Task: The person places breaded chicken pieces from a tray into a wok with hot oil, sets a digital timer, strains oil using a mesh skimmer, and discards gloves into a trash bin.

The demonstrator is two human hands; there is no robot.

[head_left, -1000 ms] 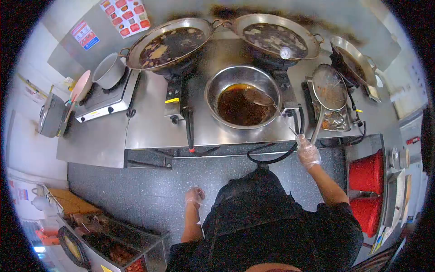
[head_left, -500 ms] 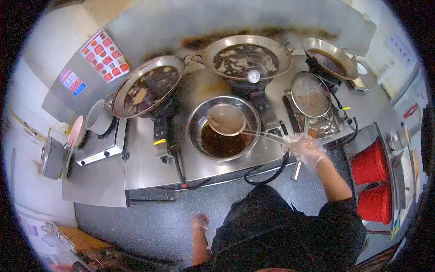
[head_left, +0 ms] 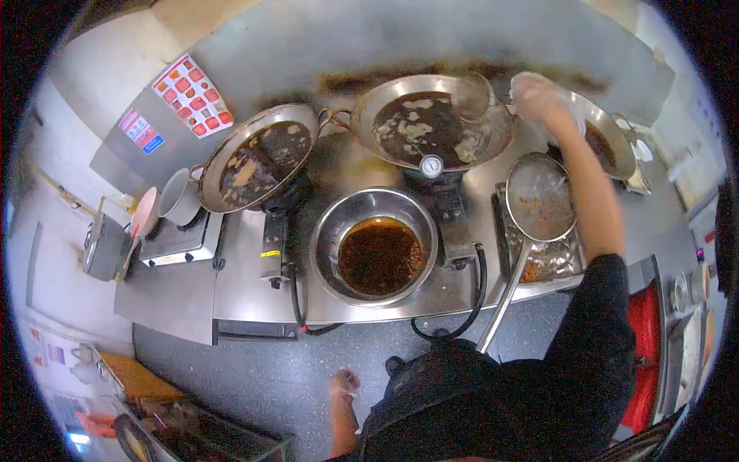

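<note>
Well, left wok (head_left: 211, 185): stood far left of the right hand (head_left: 545, 100), well out of its way.
Left hand (head_left: 345, 382): hung left of the grip and much nearer the front, fingers loosely curled; nothing showed in it, and whether it was fully closed could not be told.
Steel bowl (head_left: 326, 242): sat left of the grip and toward the front, holding dark liquid (head_left: 377, 258), probably placed there for easy reach.
Middle wok (head_left: 365, 115): lay just left of the grip; a thermometer (head_left: 432, 165) stood at its near rim, presumably so the dial could be read.
Strainer (head_left: 471, 94): its blurred round head was over this wok's right side, left of the grip; it pointed left, its long axis running roughly crosswise. Contact with the liquid could not be told.
Large skimmer (head_left: 541, 197): rested nearer the front than the grip, over a tray (head_left: 553, 269), likely so drips fell there; its handle pointed frontward and slightly left.
Right hand: gloved and blurred, it seemed clamped on the strainer's handle, held back from the head, perhaps for distance from heat.
Right wok (head_left: 623, 150): stood just right of the grip, partly hidden by the arm.
</note>
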